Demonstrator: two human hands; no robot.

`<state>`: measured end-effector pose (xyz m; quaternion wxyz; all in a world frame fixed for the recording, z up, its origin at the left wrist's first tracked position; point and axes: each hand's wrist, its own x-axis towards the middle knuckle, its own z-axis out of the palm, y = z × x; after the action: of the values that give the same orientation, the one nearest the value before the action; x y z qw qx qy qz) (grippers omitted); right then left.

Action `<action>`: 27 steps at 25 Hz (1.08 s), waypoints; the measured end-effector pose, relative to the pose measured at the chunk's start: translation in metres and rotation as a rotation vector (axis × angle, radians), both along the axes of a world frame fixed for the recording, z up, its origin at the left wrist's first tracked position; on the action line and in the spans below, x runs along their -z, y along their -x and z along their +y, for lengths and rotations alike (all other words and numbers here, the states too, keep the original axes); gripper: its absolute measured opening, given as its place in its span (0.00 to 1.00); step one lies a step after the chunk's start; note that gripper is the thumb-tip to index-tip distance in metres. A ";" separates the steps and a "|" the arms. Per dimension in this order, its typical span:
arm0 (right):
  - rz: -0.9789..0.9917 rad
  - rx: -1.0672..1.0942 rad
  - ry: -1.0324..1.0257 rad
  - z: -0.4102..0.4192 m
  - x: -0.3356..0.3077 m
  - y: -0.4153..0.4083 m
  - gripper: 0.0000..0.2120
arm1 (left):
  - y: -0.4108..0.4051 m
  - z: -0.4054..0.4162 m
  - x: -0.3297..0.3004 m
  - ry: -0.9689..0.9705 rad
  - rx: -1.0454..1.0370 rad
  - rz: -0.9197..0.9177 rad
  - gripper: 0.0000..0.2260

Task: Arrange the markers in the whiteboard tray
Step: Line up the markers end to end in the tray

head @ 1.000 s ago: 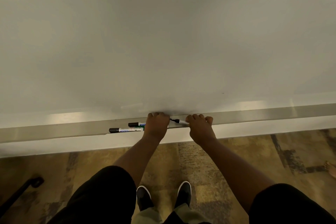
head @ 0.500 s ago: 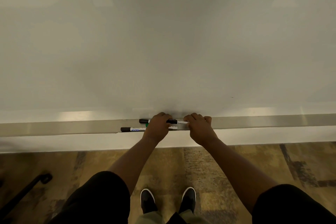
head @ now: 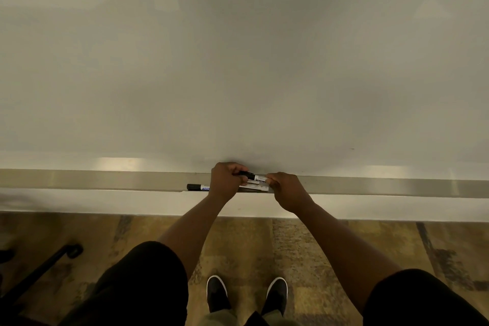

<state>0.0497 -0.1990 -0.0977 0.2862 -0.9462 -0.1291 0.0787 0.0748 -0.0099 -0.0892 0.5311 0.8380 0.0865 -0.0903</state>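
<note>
Both hands are working at the whiteboard tray (head: 105, 180). Left hand (head: 225, 180) and right hand (head: 287, 190) are gripping, fingers curled, opposite ends of bundled white-barrelled markers (head: 256, 182) over the tray. A black-capped marker (head: 197, 187) is lying in the tray at the left hand's 9 o'clock.

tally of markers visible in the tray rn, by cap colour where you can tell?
Black-capped white-barrelled markers: 2, one lying left of the left hand, one held between the left hand and the right hand at
Cap hidden by the hands: 1, white barrel lying below the held one
Total visible in the long metal whiteboard tray: 3
</note>
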 end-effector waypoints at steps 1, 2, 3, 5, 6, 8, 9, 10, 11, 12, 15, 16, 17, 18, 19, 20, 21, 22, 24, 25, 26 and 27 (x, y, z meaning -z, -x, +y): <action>0.012 0.003 -0.030 0.001 0.001 0.000 0.14 | 0.001 0.000 0.000 -0.003 -0.001 -0.009 0.11; 0.029 0.015 -0.068 0.002 -0.001 0.001 0.15 | 0.001 0.001 0.001 -0.011 0.002 -0.029 0.11; 0.041 0.026 -0.101 0.003 -0.001 0.001 0.16 | 0.001 0.002 0.002 -0.023 0.006 -0.047 0.10; 0.056 0.031 -0.115 0.003 -0.001 0.000 0.15 | 0.001 0.003 0.001 -0.044 0.019 -0.080 0.10; 0.075 0.027 -0.109 0.003 -0.001 0.000 0.15 | 0.002 0.003 0.002 -0.050 0.024 -0.091 0.10; 0.116 0.040 -0.145 0.004 -0.001 -0.001 0.15 | 0.001 0.004 0.001 -0.051 0.033 -0.101 0.10; 0.130 0.054 -0.173 0.005 0.000 0.000 0.16 | 0.000 0.004 0.000 -0.050 0.041 -0.107 0.10; 0.140 0.066 -0.191 0.005 -0.001 0.000 0.16 | -0.001 0.004 0.000 -0.051 0.048 -0.118 0.10; 0.150 0.071 -0.194 0.006 0.000 0.001 0.16 | -0.001 0.004 0.000 -0.056 0.055 -0.125 0.10; 0.167 0.076 -0.189 0.005 0.000 0.000 0.15 | -0.003 0.004 0.000 -0.055 0.063 -0.121 0.11; 0.197 0.078 -0.158 0.006 -0.002 -0.006 0.12 | -0.003 0.007 -0.003 -0.089 0.105 -0.092 0.11; 0.179 0.077 -0.146 0.006 -0.002 -0.007 0.11 | -0.003 0.008 -0.003 -0.117 0.147 -0.097 0.12; 0.156 0.078 -0.133 0.007 -0.002 -0.007 0.11 | -0.003 0.010 -0.004 -0.164 0.199 -0.111 0.11; 0.137 0.084 -0.117 0.007 -0.002 -0.006 0.10 | -0.003 0.012 -0.004 -0.213 0.244 -0.126 0.12; 0.118 0.100 -0.101 0.007 0.000 -0.005 0.08 | -0.002 0.017 -0.004 -0.251 0.260 -0.131 0.12; 0.098 0.127 -0.087 0.004 0.001 -0.004 0.07 | -0.001 0.023 -0.004 -0.267 0.248 -0.129 0.13; 0.086 0.159 -0.073 0.001 0.004 -0.003 0.07 | -0.001 0.031 -0.004 -0.302 0.229 -0.122 0.14; 0.087 0.181 -0.053 -0.002 0.005 -0.002 0.07 | 0.000 0.040 -0.004 -0.356 0.220 -0.126 0.13; 0.106 0.178 -0.012 -0.008 0.008 -0.001 0.09 | 0.003 0.056 -0.002 -0.517 0.223 -0.136 0.07; 0.114 0.166 0.006 -0.010 0.009 -0.001 0.11 | 0.004 0.062 -0.001 -0.582 0.202 -0.114 0.06; 0.119 0.152 0.025 -0.009 0.009 -0.001 0.13 | 0.005 0.067 -0.001 -0.619 0.165 -0.067 0.05; 0.119 0.136 0.048 -0.008 0.009 -0.001 0.14 | 0.007 0.069 -0.001 -0.631 0.115 -0.005 0.05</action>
<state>0.0508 -0.2072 -0.1069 0.2752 -0.9530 -0.0454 0.1182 0.0677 0.0590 -0.0884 0.2394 0.9651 0.0612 -0.0868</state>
